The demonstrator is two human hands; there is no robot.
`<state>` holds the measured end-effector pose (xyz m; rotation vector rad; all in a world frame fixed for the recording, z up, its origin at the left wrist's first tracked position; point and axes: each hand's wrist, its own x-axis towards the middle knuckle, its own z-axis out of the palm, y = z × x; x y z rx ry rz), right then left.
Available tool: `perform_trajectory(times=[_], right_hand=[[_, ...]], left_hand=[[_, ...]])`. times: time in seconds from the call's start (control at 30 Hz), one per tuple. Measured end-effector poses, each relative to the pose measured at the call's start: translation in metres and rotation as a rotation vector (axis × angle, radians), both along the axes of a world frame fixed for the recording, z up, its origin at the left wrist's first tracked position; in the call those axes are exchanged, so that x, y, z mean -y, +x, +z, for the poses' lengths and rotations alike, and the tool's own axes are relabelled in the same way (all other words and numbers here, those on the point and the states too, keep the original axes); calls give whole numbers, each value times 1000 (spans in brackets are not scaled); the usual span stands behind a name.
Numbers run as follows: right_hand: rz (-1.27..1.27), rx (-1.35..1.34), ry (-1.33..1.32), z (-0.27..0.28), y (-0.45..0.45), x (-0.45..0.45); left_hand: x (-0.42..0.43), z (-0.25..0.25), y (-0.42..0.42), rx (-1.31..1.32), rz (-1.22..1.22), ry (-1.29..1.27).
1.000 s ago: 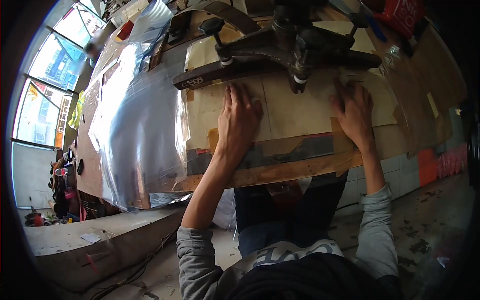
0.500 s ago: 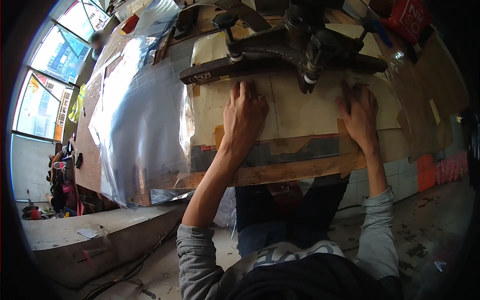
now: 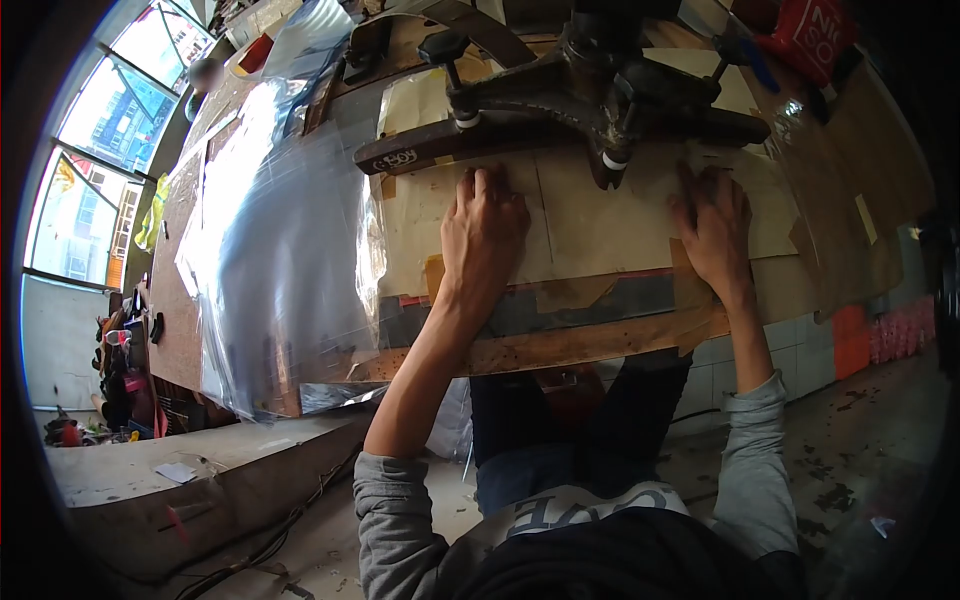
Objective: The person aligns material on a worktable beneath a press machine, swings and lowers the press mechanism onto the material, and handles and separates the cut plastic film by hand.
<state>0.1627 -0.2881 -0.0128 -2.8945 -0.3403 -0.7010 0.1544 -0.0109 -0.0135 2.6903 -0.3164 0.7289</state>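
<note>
My left hand [image 3: 485, 232] rests palm down on a cream-coloured sheet [image 3: 590, 215], its fingers bent a little and not gripping anything I can see. On the same sheet, further right, lies my right hand [image 3: 715, 228], thumb and fingers apart. Both sets of fingertips reach close to a long dark bar [image 3: 540, 143] that lies across the sheet; whether they touch it I cannot tell. Above the bar stands a dark metal bracket [image 3: 585, 90] with spreading arms and white-tipped screws. A thin dark line [image 3: 545, 215] runs down the sheet between my hands.
Clear plastic sheeting [image 3: 285, 240] drapes over the table's left side. Brown tape [image 3: 692, 270] and a worn wooden front edge [image 3: 540, 345] lie nearest my body. A red object with white letters [image 3: 815, 40] is at the back right. Cables [image 3: 265, 540] run along the floor.
The whole view has shifted very slightly. Both hands keep about the same place on the sheet, and the bar and bracket stay where they were.
</note>
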Motion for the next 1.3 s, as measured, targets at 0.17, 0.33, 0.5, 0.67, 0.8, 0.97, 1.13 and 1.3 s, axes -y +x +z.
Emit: perform_trajectory(times=[0.17,0.33,0.5,0.67,0.8,0.97,1.13,1.3], right_hand=[[7,20,-4,0,0,0],[-18,19,9,-1,-2,0],[-11,108,50,-4,-1,0],[136,165,64,-3,-8,2],[142,15,113,5,-39,-5],[97,166,102,-13,-102,-34],[192,458,133,-45,-125,-34],[178,710,100,-64,-103,-31]], left_hand=[[-1,-2,2,134,-2,167],[-1,-1,-1,93,19,166],[-4,-8,3,-5,30,167],[-5,7,-28,-159,-42,72],[3,6,-93,-101,-29,135],[14,-21,-150,62,115,56],[6,-50,-171,303,202,48],[-6,-95,-150,531,218,0]])
